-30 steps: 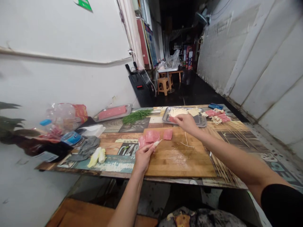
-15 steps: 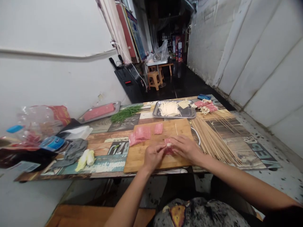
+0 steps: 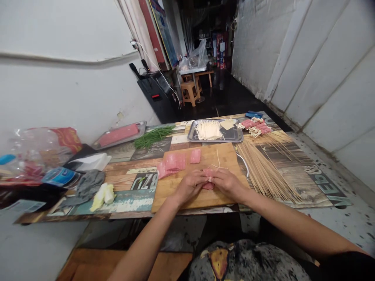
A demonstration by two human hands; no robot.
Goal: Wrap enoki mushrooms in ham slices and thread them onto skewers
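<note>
A meat slice (image 3: 208,185) is held between the left hand (image 3: 190,186) and the right hand (image 3: 229,183), low over the near part of the board (image 3: 172,195). Its edges are pinched by the fingertips of both hands, which are brought close together from either side; part of the slice is left showing between them. Whether anything is wrapped inside cannot be told, as the middle is partly covered by fingers.

On the board, a meat pile (image 3: 174,162) is spread in overlapping pieces at the far left, and a single piece (image 3: 195,156) is laid just to its right, apart from it. Thin white strands (image 3: 218,157) are scattered beyond the right hand.

The board is set on the counter (image 3: 117,170). Past its far edge, white mushrooms (image 3: 208,130) and a pale flat piece (image 3: 227,124) are carried in a metal tray (image 3: 231,134). To the right of the board, bare skewers (image 3: 265,171) are fanned out, with filled rolls (image 3: 256,127) stacked beyond them. To the left, green stalks (image 3: 154,136) are heaped near a second tray (image 3: 141,128) of meat, while cabbage (image 3: 103,196) is placed beside a grey cloth (image 3: 89,185).
</note>
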